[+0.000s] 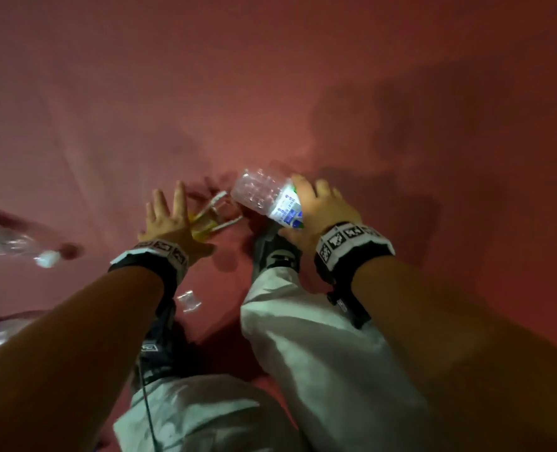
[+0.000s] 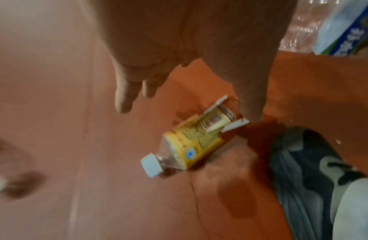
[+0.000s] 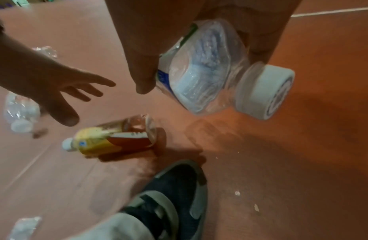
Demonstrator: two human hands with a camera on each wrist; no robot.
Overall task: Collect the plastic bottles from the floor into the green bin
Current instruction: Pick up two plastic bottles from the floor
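Note:
My right hand [image 1: 319, 207] grips a clear plastic bottle [image 1: 264, 197] with a blue-and-white label and a white cap [image 3: 265, 91], held above the red floor. A yellow-labelled bottle [image 2: 191, 142] with a white cap lies on the floor, its label torn. My left hand [image 1: 166, 216] hovers just above it with fingers spread and straight, holding nothing. In the right wrist view the same yellow-labelled bottle [image 3: 111, 139] lies below the left hand [image 3: 61, 91]. The green bin is not in view.
Another clear bottle [image 1: 6, 246] lies on the floor at the far left, and a crushed clear one [image 1: 189, 300] sits between my legs. My dark shoe [image 3: 174, 191] stands right beside the yellow-labelled bottle. Red floor [image 1: 303, 76] stretches ahead.

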